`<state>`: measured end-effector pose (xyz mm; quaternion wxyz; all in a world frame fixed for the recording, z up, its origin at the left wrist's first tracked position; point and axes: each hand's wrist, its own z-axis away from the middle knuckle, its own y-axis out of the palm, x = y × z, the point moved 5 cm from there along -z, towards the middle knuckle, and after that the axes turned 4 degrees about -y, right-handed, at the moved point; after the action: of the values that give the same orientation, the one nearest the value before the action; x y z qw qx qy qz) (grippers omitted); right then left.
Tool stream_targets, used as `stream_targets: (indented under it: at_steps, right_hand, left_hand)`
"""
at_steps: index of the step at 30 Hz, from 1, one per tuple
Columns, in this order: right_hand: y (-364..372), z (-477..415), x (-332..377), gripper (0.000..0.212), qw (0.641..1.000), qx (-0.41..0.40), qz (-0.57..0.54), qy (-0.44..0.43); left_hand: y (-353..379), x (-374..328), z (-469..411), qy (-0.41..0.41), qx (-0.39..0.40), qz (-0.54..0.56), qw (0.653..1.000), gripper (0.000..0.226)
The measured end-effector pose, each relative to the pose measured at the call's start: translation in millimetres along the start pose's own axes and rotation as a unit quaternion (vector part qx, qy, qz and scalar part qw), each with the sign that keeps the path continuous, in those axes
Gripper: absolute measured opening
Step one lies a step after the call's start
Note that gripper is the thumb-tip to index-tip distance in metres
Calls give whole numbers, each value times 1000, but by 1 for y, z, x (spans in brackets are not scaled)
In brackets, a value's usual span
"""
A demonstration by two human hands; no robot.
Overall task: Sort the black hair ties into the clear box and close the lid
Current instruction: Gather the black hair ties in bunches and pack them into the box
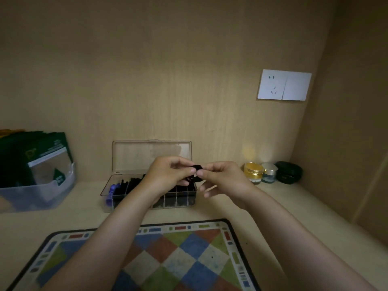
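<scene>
Black hair tie (197,167) sits between my two hands, held in the air just above the right end of the clear box (178,201) and not yet inside it. My left hand (168,175) pinches its left side, with the thumb on top and the fingertips curled in beneath. My right hand (223,178) pinches the other side between thumb and forefinger. Its remaining fingers (206,189) hang loosely curled below. The hands almost meet over the tie, so most of it is hidden and I cannot tell whether it is stretched or slack.

The box stands on the pale shelf (241,208) against the back wall. Its lid (147,154) is swung up, nearly upright behind it. The front wall shows a row of small compartments. More black hair ties (130,183) lie heaped inside, and a purple thing (110,193) lies at the box's left end. I cannot tell which compartment each tie is in.

Left of the box, a translucent bin (37,196) holds dark green packets (42,152). Right of the box, near the corner, a gold jar (253,171), a small glass jar (269,173) and a dark round case (289,172) stand side by side. High above the box, to its right, is a white wall socket (284,85). In front of the box lies a chequered mat (184,259), with my forearms over it.
</scene>
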<state>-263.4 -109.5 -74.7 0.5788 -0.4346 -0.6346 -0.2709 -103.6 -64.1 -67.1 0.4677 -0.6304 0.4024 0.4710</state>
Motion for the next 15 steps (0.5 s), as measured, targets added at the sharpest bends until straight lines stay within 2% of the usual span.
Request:
stream_targets:
  at_steps: [5, 10, 15]
  right_hand:
    - [31, -33, 25, 20, 1000, -9, 18, -5]
    - [50, -66, 32, 11, 999, -30, 41, 7]
    - [61, -89, 20, 17, 985, -65, 157, 7]
  left_hand:
    - [-35, -2, -11, 29, -19, 61, 998, 16]
    - [-67, 9, -22, 48, -41, -14, 998, 22]
    - [-97, 33, -34, 35, -97, -131, 986, 28]
